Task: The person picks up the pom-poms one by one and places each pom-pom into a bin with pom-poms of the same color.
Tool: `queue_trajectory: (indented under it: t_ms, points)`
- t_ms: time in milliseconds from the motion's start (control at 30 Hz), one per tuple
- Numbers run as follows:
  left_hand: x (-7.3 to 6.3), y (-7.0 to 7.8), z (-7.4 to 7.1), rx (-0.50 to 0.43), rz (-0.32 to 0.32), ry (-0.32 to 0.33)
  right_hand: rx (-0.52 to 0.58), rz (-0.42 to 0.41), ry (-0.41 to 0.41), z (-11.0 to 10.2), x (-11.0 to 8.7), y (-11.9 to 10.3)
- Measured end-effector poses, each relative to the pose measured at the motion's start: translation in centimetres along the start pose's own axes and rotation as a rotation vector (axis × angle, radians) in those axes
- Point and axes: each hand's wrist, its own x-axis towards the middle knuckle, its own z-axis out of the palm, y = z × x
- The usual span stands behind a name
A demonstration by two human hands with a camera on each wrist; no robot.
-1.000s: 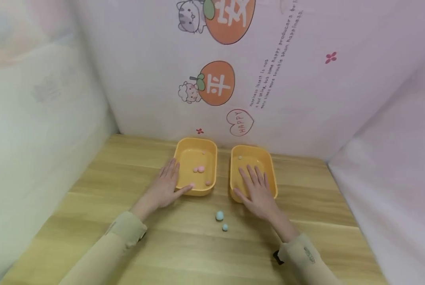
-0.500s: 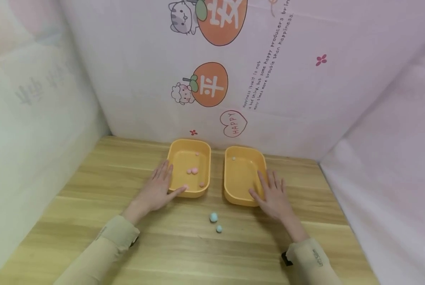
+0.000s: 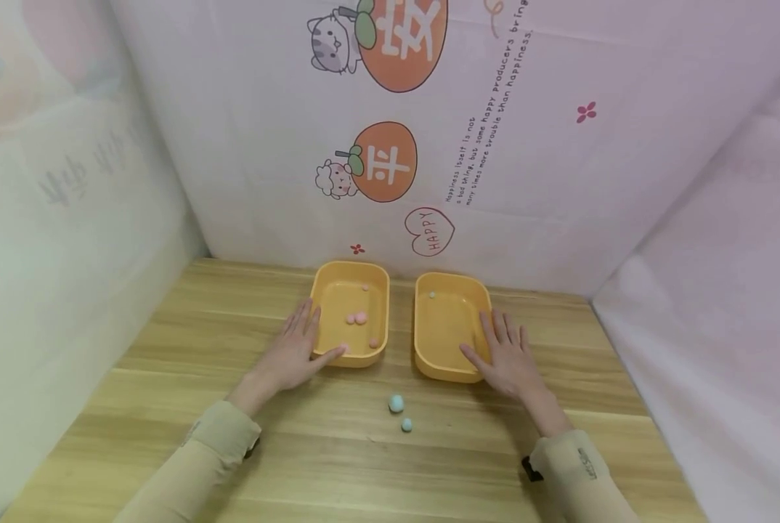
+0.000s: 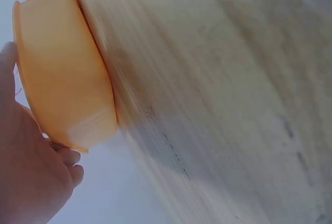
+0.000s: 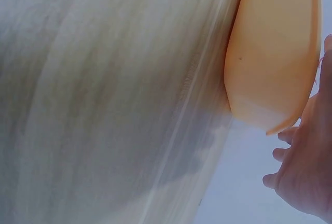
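Observation:
In the head view, my left hand (image 3: pixel 292 354) rests at the near left corner of the left yellow tray (image 3: pixel 334 299). Its fingers lie straight along the side rim, and the thumb reaches over the front rim. Several small pink balls (image 3: pixel 361 318) lie in that tray. My right hand (image 3: pixel 511 362) touches the near right corner of the right yellow tray (image 3: pixel 445 330), fingers spread, thumb over the rim. One tiny pale blue ball (image 3: pixel 432 296) is at that tray's far left. Both wrist views show a hand against a tray's outer wall.
On the wooden table (image 3: pixel 338 465), a larger light blue ball (image 3: pixel 396 403) and a smaller light blue ball (image 3: pixel 407 425) lie in front of the trays. A printed cloth wall (image 3: pixel 508 247) stands close behind them, with white cloth walls at both sides.
My right hand has shifted right, from above the inside of the right tray to its right edge. The left hand stays at the left tray. The head view has shifted slightly.

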Motion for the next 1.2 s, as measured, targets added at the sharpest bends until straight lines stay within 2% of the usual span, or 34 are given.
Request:
queue_trajectory:
  t_ms: [233,400,467,533,600,700,833,967,1100,1200]
  points:
    - [-0.3,-0.2,0.3,-0.108,-0.035,-0.001,0.022,-0.001,-0.02,0.5,-0.2,0.2]
    - [-1.0,0.3,0.7,-0.197,-0.034,0.033,0.026,-0.002,-0.025,1.0,-0.7,0.5]
    - [-1.3,0.7,0.9,-0.255,-0.022,0.068,0.031,-0.003,-0.027,1.1,-0.8,0.6]
    - [-1.5,1.1,1.3,-0.352,-0.004,0.115,0.034,-0.005,-0.028,1.1,-0.7,0.6]
    - [-1.8,1.5,1.6,-0.461,0.021,0.167,0.031,-0.004,-0.025,1.1,-0.7,0.7]
    - [-1.9,2.0,2.1,-0.569,0.078,0.261,0.026,-0.002,-0.022,0.9,-0.5,0.7]
    - [-1.9,3.1,2.2,-0.626,0.15,0.368,0.031,-0.002,-0.019,0.7,-0.3,0.7]
    - [-2.1,4.5,2.4,-0.674,0.218,0.394,0.039,-0.012,-0.014,0.7,0.0,0.6]
    - [-2.2,5.5,2.8,-0.646,0.283,0.43,0.041,-0.012,-0.009,0.8,0.2,0.6]
    - [-2.4,6.3,3.0,-0.617,0.287,0.466,0.045,-0.009,-0.014,0.8,0.3,0.6]
